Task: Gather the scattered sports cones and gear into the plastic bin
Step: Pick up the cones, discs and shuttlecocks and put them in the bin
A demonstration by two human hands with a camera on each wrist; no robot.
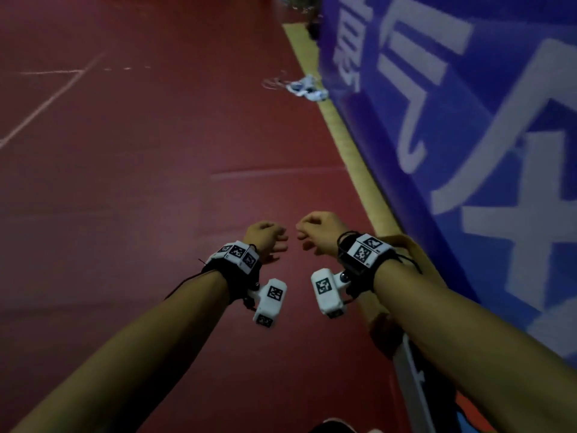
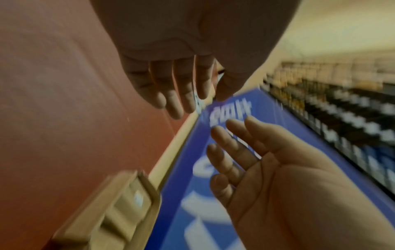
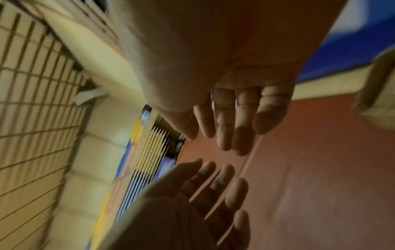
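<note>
My left hand (image 1: 274, 242) and right hand (image 1: 309, 232) hang side by side over the red floor, both empty with loosely bent fingers. In the left wrist view the left hand (image 2: 181, 101) is relaxed at the top and the right hand (image 2: 230, 143) faces it, palm showing. In the right wrist view the right hand (image 3: 235, 132) hangs above the left hand (image 3: 213, 182). A tan plastic bin (image 1: 427, 264) sits under my right forearm, mostly hidden; its ribbed wall (image 2: 111, 211) is blurred. A white and blue bundle (image 1: 307, 87) lies far ahead by the banner.
A tall blue banner with white lettering (image 1: 468, 151) runs along the right, with a yellow floor strip (image 1: 349, 142) at its foot. The red sports floor (image 1: 140, 182) stretches left and ahead, marked by pale lines. A dark object (image 1: 313, 28) stands far back.
</note>
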